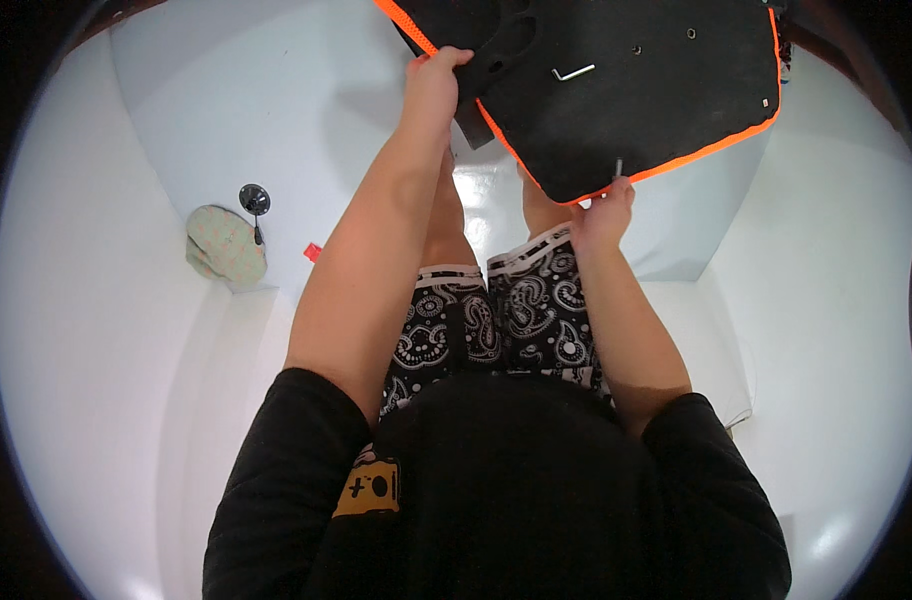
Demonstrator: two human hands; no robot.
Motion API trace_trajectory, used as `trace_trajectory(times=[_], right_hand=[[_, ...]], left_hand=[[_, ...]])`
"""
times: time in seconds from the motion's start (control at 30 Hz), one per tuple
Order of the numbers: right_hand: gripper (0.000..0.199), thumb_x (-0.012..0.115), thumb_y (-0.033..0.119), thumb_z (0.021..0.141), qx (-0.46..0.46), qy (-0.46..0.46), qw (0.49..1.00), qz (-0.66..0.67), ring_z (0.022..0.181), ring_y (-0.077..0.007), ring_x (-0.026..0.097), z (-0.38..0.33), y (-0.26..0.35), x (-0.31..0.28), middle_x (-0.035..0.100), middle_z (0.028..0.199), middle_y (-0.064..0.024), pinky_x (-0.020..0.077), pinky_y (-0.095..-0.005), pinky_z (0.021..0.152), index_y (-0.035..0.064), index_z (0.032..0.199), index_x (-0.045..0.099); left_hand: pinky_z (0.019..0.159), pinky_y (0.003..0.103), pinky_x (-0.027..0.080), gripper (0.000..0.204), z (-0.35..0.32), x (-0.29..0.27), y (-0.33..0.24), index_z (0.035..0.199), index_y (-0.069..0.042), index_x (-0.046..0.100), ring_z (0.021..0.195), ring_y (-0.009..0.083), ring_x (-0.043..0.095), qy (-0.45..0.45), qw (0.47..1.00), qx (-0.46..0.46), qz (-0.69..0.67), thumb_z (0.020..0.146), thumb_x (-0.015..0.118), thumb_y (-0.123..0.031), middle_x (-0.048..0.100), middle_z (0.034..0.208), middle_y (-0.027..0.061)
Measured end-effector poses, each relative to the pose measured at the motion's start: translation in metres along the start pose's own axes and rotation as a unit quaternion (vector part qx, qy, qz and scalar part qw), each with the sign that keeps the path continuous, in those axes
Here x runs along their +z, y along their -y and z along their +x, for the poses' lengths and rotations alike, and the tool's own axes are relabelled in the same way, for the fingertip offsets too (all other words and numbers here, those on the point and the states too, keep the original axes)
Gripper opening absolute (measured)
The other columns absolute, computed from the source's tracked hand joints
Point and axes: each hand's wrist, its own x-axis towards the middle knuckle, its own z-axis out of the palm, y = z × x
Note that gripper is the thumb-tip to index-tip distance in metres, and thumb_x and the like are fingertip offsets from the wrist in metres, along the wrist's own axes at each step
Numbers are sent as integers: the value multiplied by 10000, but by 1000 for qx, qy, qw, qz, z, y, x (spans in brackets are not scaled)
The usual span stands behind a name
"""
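Observation:
A black fabric-covered panel with bright orange edging [676,110] tilts across the upper right of the head view. At its left side, my left hand [436,85] is closed around the orange rim, thumb on the dark face. My right hand [606,212] is closed at the panel's near edge, where a small threaded metal bolt [619,168] sticks up by the thumb; the other fingers are partly hidden under the panel. On the black surface lie a silver hex key [576,72] and two small round metal pieces, one [636,49] left of the other [691,33].
To the left on the pale floor are a greenish-grey cap [221,243], a black round-headed object on a thin stem [255,200] and a small red item [313,252]. A thin wire [741,416] shows at lower right. My legs are below the panel.

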Motion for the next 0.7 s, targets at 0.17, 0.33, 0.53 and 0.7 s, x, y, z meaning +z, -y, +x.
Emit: trace_trajectory(times=[0.17, 0.33, 0.53, 0.7], right_hand=[[311, 322, 274, 1006, 43, 55, 997, 24, 1041, -240, 521, -10, -1, -3, 487, 1149, -125, 456, -375, 894, 18, 1174, 379], [328, 278, 271, 1008, 107, 89, 990, 31, 1061, -283, 540, -13, 4, -14, 483, 1166, -148, 516, -443, 854, 17, 1194, 367], [364, 229, 289, 1010, 145, 86, 985, -31, 1076, -316, 542, -23, 9, -17, 443, 1217, -182, 545, -518, 824, 15, 1231, 322], [383, 208, 308, 1010, 143, 94, 985, -35, 1123, -318, 514, -23, 11, -14, 402, 1255, -186, 530, -533, 852, 16, 1242, 296]], left_hand=[[821, 329, 411, 416, 0, 13, 2, 928, 71, 591, 852, 244, 560, -110, 992, 52, -41, 764, 591, -311, 632, 896, 137], [823, 340, 416, 582, -36, 12, -14, 1006, 62, 575, 897, 249, 567, -149, 975, 28, 161, 815, 574, -489, 629, 979, 135], [754, 336, 465, 604, -42, 5, -9, 979, 95, 626, 811, 243, 607, -130, 978, 4, 166, 778, 685, -472, 650, 893, 176], [722, 318, 467, 514, -42, 8, -3, 959, 75, 630, 770, 227, 601, -131, 981, 116, 79, 797, 689, -410, 653, 878, 158]])
